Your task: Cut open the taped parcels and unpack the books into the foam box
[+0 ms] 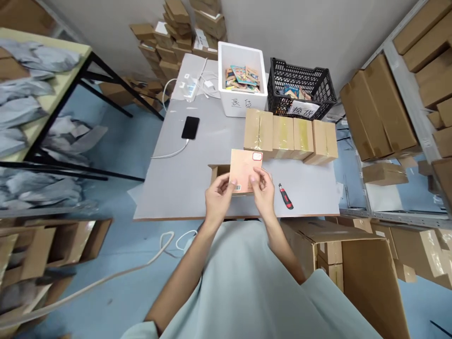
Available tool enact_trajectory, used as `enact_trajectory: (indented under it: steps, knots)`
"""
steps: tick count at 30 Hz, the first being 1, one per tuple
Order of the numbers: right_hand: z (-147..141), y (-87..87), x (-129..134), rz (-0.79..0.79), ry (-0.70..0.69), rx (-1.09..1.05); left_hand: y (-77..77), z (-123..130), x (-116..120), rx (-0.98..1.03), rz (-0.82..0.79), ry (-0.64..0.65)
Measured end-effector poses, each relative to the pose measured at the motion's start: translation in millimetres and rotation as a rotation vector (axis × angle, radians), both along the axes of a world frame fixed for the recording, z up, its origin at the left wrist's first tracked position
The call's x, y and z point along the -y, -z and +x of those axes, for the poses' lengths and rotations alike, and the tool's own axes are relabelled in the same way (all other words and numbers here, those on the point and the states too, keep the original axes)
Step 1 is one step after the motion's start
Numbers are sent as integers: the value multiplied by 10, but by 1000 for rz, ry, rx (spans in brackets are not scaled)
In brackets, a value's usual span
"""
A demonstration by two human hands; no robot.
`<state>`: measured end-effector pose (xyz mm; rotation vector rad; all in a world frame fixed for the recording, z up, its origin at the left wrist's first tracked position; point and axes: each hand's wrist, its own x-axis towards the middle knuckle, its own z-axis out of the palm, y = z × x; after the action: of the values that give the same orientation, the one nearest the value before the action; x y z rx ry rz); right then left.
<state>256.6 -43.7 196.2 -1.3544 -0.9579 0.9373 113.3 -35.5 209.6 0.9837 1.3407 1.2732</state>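
Observation:
Both hands hold up a thin, pinkish-orange booklet with a barcode at its lower left and a red-edged white label at its upper right. My left hand grips the booklet's lower left edge, thumb in front. On the right side, my right hand has its thumb on the face and fingers at the edge. Behind and under the booklet, partly hidden, an open cardboard box rests on the grey table. A red and black box cutter lies to the right of my right hand.
Several taped cartons stand in a row at the table's right. Behind them are a white foam bin and a black crate with packets inside. A phone with a cable lies left. A large open carton stands at the lower right.

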Motion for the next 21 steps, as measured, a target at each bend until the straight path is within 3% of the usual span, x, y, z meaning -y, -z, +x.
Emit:
enact_trajectory:
  steps: [5,8,12,16,19,21]
  knots:
    - [97,41,123,-3,-67,131,103,-79,34,-17,-127,-56]
    - [87,-7,107,-4,-72,111,87,-69,36,-26,-110,-82]
    - [-43,-128,74,-20,-47,-44,-46,41,69,-142,32,-136]
    - [-169,-246,73,-59,-99,-280,-206,192,146,-354,290,-8]
    - [-89,-314,41,-47,-67,-336,-266,209,148,-429,409,118]
    - [39,-348,7,-20,-71,-355,-266,148,96,-448,403,68]
